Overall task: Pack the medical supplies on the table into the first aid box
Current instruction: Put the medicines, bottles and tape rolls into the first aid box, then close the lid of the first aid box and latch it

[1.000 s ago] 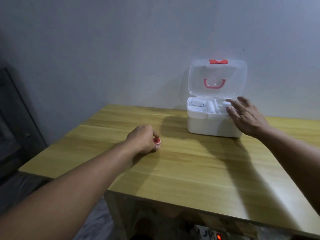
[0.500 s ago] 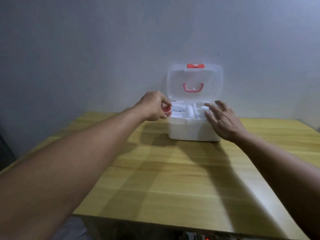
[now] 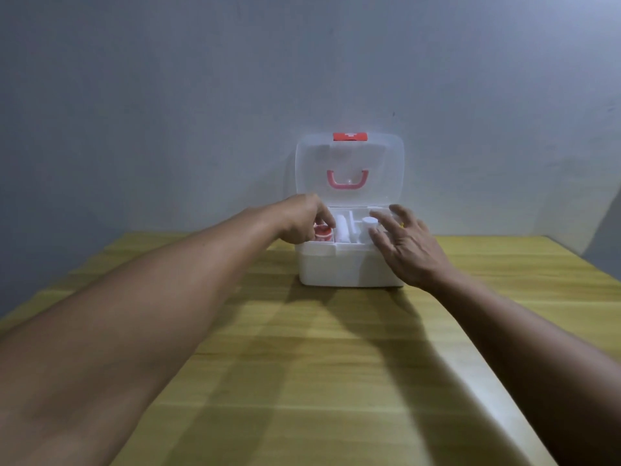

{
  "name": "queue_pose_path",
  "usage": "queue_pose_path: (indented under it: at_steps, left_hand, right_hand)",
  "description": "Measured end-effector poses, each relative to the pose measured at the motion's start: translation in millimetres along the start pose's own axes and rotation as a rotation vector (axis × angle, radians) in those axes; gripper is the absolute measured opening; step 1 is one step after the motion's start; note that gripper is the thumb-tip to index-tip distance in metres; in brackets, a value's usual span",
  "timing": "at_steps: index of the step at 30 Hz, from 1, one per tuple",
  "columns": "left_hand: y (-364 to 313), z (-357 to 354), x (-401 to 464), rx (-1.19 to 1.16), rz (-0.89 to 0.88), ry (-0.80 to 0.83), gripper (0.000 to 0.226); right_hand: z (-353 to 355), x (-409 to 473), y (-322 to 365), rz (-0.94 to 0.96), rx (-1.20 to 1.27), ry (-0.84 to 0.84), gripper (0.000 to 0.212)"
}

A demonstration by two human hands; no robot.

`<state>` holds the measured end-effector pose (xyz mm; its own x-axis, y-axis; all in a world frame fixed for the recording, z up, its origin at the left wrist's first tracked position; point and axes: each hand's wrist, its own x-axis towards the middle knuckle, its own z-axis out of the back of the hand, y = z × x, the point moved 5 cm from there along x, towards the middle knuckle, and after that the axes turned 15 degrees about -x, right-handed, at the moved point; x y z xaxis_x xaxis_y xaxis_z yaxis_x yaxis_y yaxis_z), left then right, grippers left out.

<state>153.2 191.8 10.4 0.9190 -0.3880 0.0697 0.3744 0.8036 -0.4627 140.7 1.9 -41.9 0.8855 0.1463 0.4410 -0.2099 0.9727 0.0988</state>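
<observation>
Two bare arms reach across the tabletop point(image 3: 336, 348) toward the first aid box point(image 3: 349, 267), and as far as I can see nothing else sits on the wood on the near side of the box, so this looks like one of the last items going in.

Right hand point(image 3: 408, 247) sits at the box's right front corner, fingers spread wide, nothing gripped. Palm lies against the front wall and the fingertips reach over the rim, I'd guess to keep the light plastic box from sliding while the other hand works. Can't tell how hard it presses.

Left hand point(image 3: 302, 218) is over the box's left end, fingers curled down around a small red-rimmed roll point(image 3: 323, 234), looks like tape but it's blurry. The roll is low in the left compartment of the top tray; whether it's already resting there or only pinched above the bottom, I can't say.

Inside the box, just right of the roll: a white roll or tube point(image 3: 342, 227), then a thin white stick-like thing I can't identify, then a white-capped bottle point(image 3: 369, 223) beside the right fingertips.

Behind all that, the clear lid point(image 3: 349, 156) stands upright against the wall, red handle point(image 3: 346, 180) showing through it and red latch point(image 3: 350, 136) at its top edge, which keeps the opening free.
</observation>
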Motion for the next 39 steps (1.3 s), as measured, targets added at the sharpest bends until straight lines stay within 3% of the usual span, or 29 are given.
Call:
queue_pose_path:
  at_steps: [5, 9, 14, 20, 22, 24, 27, 29, 35, 39]
  left_hand:
    - [8, -4, -7, -0.178, 0.047, -0.024, 0.054]
    - [11, -11, -10, -0.201, 0.085, -0.032, 0.020]
    - [13, -22, -7, -0.015, 0.116, 0.065, 0.034]
    - [18, -22, 0, -0.096, 0.144, 0.106, 0.042]
    - [19, -20, 0, -0.101, 0.112, 0.040, 0.031]
    - [17, -13, 0, -0.098, 0.031, -0.133, 0.025]
    - [16, -11, 3, -0.080, -0.020, -0.261, 0.050]
    - [16, -15, 10, -0.042, 0.008, -0.228, 0.063]
    - [23, -41, 25, 0.115, 0.124, 0.025, 0.077]
    - [24, -41, 26, 0.101, 0.164, 0.061, 0.077]
  right_hand:
    - [1, -1, 1, 0.003, -0.003, -0.001, 0.049]
    - [1, -1, 0, -0.001, 0.004, 0.010, 0.050]
    - [6, 2, -2, 0.015, 0.024, 0.050, 0.061]
    - [17, 3, 0, 0.001, 0.049, 0.020, 0.064]
    - [21, 5, 2, 0.002, 0.072, -0.017, 0.062]
    - [27, 12, 5, 0.010, 0.077, -0.059, 0.060]
    - [37, 35, 12, 0.014, 0.058, -0.119, 0.055]
    - [43, 55, 17, 0.024, 0.032, -0.154, 0.052]
    - [65, 119, 22, 0.030, -0.141, -0.271, 0.054]
    - [65, 148, 26, 0.087, -0.268, -0.211, 0.057]
